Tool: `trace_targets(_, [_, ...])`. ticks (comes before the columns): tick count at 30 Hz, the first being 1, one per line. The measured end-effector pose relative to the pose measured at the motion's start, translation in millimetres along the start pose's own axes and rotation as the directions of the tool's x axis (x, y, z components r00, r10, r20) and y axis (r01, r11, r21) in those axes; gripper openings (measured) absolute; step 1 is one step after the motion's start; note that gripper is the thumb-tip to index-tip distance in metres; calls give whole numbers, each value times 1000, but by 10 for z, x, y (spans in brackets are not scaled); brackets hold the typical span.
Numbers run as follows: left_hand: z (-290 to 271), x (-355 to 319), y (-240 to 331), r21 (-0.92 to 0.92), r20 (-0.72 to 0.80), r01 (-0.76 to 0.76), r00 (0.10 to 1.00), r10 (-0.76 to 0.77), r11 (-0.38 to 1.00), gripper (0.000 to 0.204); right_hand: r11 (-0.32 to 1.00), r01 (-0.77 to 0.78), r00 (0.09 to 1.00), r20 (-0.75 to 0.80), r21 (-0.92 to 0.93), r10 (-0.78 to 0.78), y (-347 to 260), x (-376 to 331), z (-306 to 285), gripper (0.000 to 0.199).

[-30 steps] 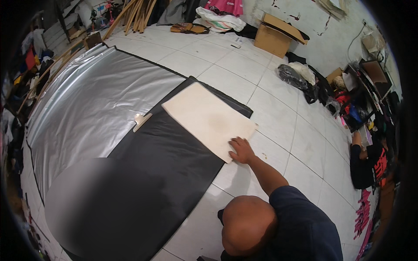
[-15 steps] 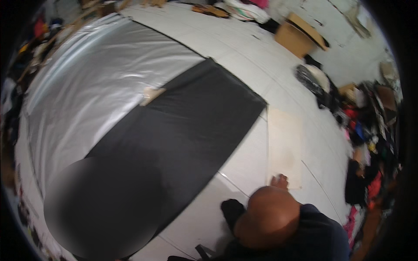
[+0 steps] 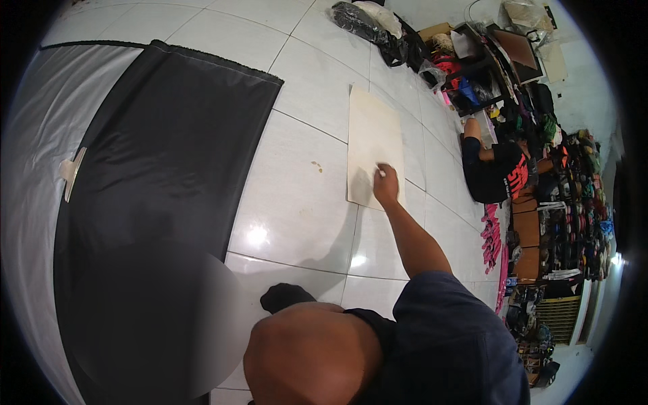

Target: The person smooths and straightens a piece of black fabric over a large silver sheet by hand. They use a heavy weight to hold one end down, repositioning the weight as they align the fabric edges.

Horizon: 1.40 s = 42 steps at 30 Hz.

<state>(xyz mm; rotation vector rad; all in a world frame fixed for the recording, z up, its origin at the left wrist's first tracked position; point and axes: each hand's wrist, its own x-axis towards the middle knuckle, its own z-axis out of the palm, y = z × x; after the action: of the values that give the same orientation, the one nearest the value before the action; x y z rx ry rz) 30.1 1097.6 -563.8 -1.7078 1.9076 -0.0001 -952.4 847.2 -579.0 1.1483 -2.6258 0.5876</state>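
Observation:
My right hand [image 3: 386, 183] reaches over the near end of a long cream sheet of card [image 3: 374, 131] on the tiled floor. Its fingers are closed in a pinch on a small white piece [image 3: 381, 171], too small to tell its kind. To the left lies a black cloth [image 3: 162, 135] with a rough far edge, beside silver-grey cloth [image 3: 54, 101]. A small pale flat piece [image 3: 73, 174] rests where the two cloths meet. My left hand does not show; a blurred patch covers the lower left.
My bent knee [image 3: 310, 347] and dark-covered foot [image 3: 287, 297] are between the cloth and my right arm. A person in a black shirt [image 3: 503, 172] sits at the right, near heaped goods and pink cloth [image 3: 491, 236]. Dark plastic bags [image 3: 364, 27] lie at the back.
The view has swung right, bringing the seated person into sight. My right hand was spread flat at the card's near end; now it is lifted and pinching a small white piece.

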Motion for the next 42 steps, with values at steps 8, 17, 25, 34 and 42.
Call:
trace_targets(8, [-836, 710, 1482, -577, 126, 572, 767, -629, 582, 75, 537, 665, 573, 106, 520, -812, -3890, 437, 895, 19])
trace_targets(17, [-1141, -124, 1642, -677, 511, 711, 640, -574, 189, 70, 213, 805, 260, -6, 554, -966, -6805, -674, 1737, 50])
trace_targets(25, [-1105, -1098, 2405, -530, 787, 844, 453, -419, -83, 45, 453, 786, 263, 434, 422, -862, -7674, -470, 2029, 52])
trace_targets(34, [-1910, -819, 2498, -262, 962, 956, 247, -117, -134, 64, 336, 602, 467, 22, 725, -884, -7749, -571, 1988, 42])
trace_targets(42, [-1292, -914, 2088, -364, 916, 496, 343, -207, -788, 55, 408, 386, 179, 367, 828, -913, -6319, -647, 439, 43])
